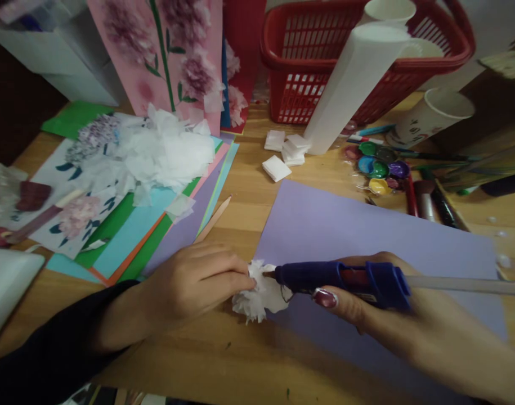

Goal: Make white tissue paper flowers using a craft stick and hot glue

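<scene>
My right hand (392, 315) is closed round a blue hot glue gun (316, 277), with a clear glue stick (464, 284) sticking out of its back end. The gun's nozzle touches, or nearly touches, a ruffled white paper flower (257, 301). Pinched between the fingers of my left hand (198, 281) is that same flower, held over the left edge of a purple sheet of paper (350, 225). The fingertips of my left hand partly hide the flower's upper side.
Left lie stacked coloured papers (134, 225) under a heap of white tissue pieces (168, 149), with a pencil (215, 218) beside them. Behind stand a red basket (278, 84), a white paper roll (345, 84) and folded white squares (276, 167). Paint pots (379, 169) and a paper cup (434, 115) stand right.
</scene>
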`<state>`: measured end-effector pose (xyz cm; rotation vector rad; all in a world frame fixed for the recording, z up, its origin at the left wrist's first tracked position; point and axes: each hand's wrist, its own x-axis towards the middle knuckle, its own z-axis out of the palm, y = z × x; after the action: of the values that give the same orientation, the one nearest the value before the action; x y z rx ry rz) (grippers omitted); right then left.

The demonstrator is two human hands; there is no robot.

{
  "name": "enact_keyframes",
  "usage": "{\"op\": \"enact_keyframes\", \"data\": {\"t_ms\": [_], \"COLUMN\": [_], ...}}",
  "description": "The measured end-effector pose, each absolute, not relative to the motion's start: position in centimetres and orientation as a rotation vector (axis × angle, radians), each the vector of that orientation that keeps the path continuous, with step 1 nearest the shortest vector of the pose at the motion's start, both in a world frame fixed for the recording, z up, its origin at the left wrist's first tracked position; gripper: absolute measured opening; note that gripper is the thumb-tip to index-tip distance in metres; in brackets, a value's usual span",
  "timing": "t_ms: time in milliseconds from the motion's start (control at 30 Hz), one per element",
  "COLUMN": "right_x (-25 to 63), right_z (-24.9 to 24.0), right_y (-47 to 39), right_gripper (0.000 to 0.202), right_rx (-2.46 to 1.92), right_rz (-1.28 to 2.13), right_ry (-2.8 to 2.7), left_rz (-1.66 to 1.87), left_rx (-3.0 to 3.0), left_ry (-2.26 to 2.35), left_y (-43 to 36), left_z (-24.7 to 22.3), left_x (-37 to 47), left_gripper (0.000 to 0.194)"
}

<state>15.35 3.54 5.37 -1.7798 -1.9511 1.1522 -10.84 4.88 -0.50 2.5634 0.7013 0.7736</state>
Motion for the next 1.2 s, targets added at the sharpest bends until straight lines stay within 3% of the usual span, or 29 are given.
{"op": "enact_keyframes", "data": {"t_ms": [100, 533, 867, 1000, 1100, 1200], "right_x": [15.4, 15.8, 15.8, 15.8, 15.5, 15.1], "right_z": [5.8, 5.0, 4.9, 5.5, 6.2, 6.7], "right_y": [3.4, 1.3, 0.4, 0.1, 0.1, -0.1], "right_gripper": [0.052, 0.046, 0.055, 0.049, 0.045, 0.042], "right_rx": [-1.808, -1.915, -1.772, -1.782, -1.766, -1.763], "right_rz": [1.271, 1.071, 1.102, 1.125, 1.164, 1.146], "right_ry": [-1.956, -1.774, -1.871, -1.885, -1.893, -1.905], "left_rz": [0.782, 0.763, 0.749, 0.709, 0.681, 0.636], "left_rx": [2.571, 2.566, 2.479, 2.387, 2.357, 2.416], "left_ry": [0.703, 0.696, 0.684, 0.779, 0.875, 0.638], "left_y": [4.9, 4.9, 4.9, 5.2, 6.1, 7.3], "left_z": [-0.5, -0.1, -0.3, 1.5, 4.2, 7.5], "left_x": [-10.9, -10.9, -11.1, -10.5, -8.7, -5.1], "left_gripper": [0.015, 0.013, 0.014, 0.01, 0.019, 0.019]}}
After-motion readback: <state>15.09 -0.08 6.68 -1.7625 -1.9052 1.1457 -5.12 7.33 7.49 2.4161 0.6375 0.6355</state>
